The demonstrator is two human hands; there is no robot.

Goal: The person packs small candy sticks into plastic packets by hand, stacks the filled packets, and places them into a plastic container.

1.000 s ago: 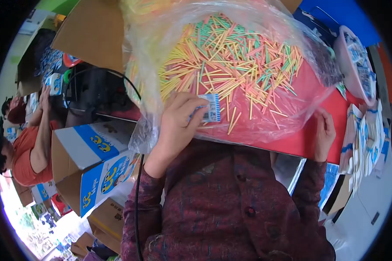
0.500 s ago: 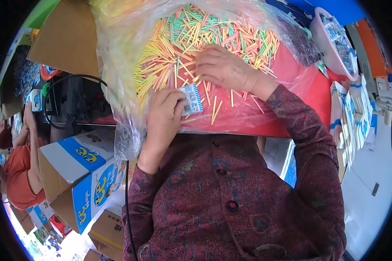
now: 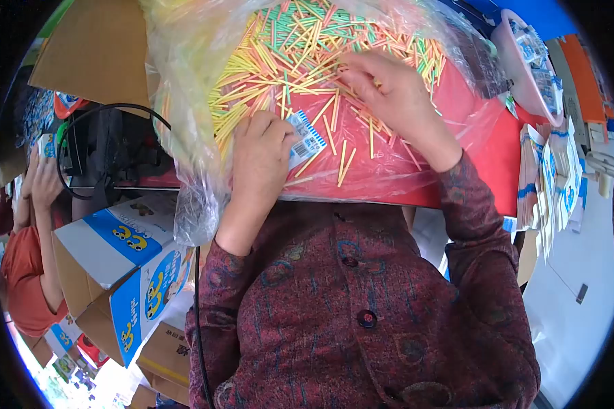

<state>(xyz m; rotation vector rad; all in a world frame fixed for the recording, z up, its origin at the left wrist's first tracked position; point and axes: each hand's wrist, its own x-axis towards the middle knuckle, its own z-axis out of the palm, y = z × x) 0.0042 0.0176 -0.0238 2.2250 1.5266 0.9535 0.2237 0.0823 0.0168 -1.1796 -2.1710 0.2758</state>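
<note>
My left hand (image 3: 260, 160) is closed on a small blue-and-white packet (image 3: 305, 141), near the front edge of the red table (image 3: 494, 160). A pile of thin yellow, pink and green sticks (image 3: 252, 71) lies on clear plastic sheeting (image 3: 198, 102). Over the pile's right part is my right hand (image 3: 392, 88), its fingers curled with thumb and index near each other. Whatever may be between those fingertips is too small to make out. Several loose sticks lie in front of the pile, right of the packet.
A pink basin (image 3: 518, 75) of packets stands at the back right, above stacked flat bags (image 3: 552, 177). Printed cartons (image 3: 126, 238) and a black cable (image 3: 198, 307) are at the left. A co-worker in an orange top (image 3: 31, 279) is at the far left.
My right hand came from the right table edge to the pile, then shifted slightly up and right. The packet stayed in my left hand and tilted. The view has shifted too.
</note>
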